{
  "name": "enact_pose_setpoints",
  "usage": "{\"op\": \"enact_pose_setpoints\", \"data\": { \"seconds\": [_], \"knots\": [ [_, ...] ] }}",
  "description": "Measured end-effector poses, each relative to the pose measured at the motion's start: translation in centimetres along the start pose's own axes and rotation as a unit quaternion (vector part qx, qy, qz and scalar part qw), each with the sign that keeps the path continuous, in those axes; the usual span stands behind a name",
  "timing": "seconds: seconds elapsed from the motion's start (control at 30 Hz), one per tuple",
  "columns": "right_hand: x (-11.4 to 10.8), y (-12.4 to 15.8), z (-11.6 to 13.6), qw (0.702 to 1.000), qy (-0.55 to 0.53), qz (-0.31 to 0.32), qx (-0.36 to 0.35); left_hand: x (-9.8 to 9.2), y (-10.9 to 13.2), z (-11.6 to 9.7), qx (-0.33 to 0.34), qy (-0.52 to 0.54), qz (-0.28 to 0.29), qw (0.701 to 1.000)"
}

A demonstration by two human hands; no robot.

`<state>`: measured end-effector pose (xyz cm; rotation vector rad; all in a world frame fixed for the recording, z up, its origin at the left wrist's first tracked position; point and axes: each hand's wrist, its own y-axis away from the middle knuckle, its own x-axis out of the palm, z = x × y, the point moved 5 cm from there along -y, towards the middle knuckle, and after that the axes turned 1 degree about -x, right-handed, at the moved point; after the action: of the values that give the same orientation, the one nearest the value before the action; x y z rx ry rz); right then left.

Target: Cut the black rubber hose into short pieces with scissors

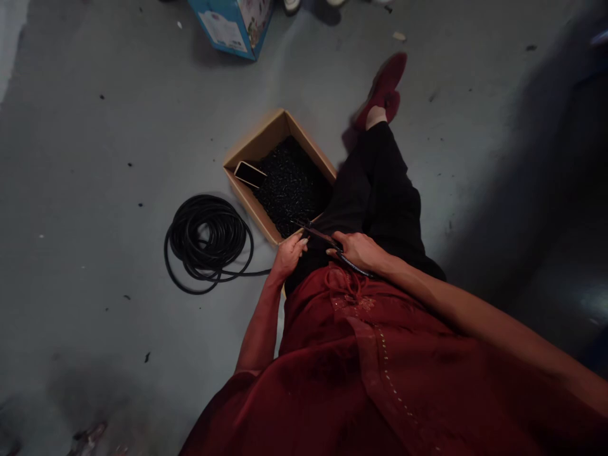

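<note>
My right hand [357, 248] is closed on the handles of a pair of scissors [322, 235], whose blades point left across the near corner of the cardboard box [256, 215]. Right beside the blades, my left hand [289, 254] pinches the end of a black rubber cord. That black cord [259, 273] runs in from a loose coil [209, 237] on the floor at the left and passes behind my left wrist. Many short black pieces [292, 180] lie in the box. Whether the blades touch the cord is too dark to tell.
Inside the box's left corner leans a dark rectangular object [250, 174] with a pale rim. My outstretched leg [375, 171] in black trousers lies along the box's right side. A blue printed carton [230, 28] stands farther off, near someone's shoes [291, 6]. Small scraps dot the grey floor [118, 139].
</note>
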<state>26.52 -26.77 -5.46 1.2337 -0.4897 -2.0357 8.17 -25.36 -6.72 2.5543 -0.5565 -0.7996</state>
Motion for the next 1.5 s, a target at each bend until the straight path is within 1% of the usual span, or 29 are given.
{"op": "enact_pose_setpoints", "data": {
  "seconds": [0.13, 0.27, 0.37, 0.53, 0.67, 0.83, 1.0, 1.17, 1.23, 1.37, 1.5],
  "knots": [
    [0.0, -0.1, 0.0, 1.000, 0.002, 0.004, -0.005, -0.1, 0.0, 0.1, 0.017, -0.037, -0.018, 0.999],
    [-0.1, -0.1, 0.1, 1.000, -0.002, -0.002, -0.015, 0.0, -0.2, 0.5, 0.034, -0.100, -0.037, 0.994],
    [-0.3, -0.2, 0.3, 1.000, -0.003, -0.001, -0.018, 0.3, -0.3, 0.5, 0.061, -0.165, -0.063, 0.982],
    [-0.5, -0.4, 0.6, 1.000, -0.009, 0.011, -0.018, 1.0, -0.1, -0.2, 0.106, -0.255, -0.106, 0.955],
    [-0.7, -0.5, 0.9, 1.000, -0.011, 0.008, -0.007, 1.2, 0.0, -0.3, 0.100, -0.296, -0.113, 0.943],
    [-0.9, -0.4, 1.0, 0.999, -0.003, 0.021, 0.024, 1.2, 0.1, 0.0, 0.102, -0.309, -0.118, 0.938],
    [-0.9, -0.3, 0.8, 0.999, 0.008, 0.023, 0.041, 1.5, 0.0, 0.6, 0.086, -0.292, -0.103, 0.947],
    [-0.6, -0.3, 0.7, 0.999, 0.013, 0.020, 0.045, 1.4, -0.4, 0.8, 0.059, -0.240, -0.083, 0.965],
    [-0.6, -0.3, 0.6, 0.999, 0.013, 0.018, 0.048, 1.1, -0.5, 0.8, 0.045, -0.199, -0.071, 0.976],
    [-0.8, -0.4, 0.1, 0.998, -0.004, 0.001, 0.059, 0.4, -0.5, 0.9, 0.012, -0.084, -0.053, 0.995],
    [-1.0, -0.3, -0.7, 0.997, -0.036, -0.021, 0.065, 0.3, -0.5, 1.4, -0.011, 0.025, -0.033, 0.999]
  ]
}}
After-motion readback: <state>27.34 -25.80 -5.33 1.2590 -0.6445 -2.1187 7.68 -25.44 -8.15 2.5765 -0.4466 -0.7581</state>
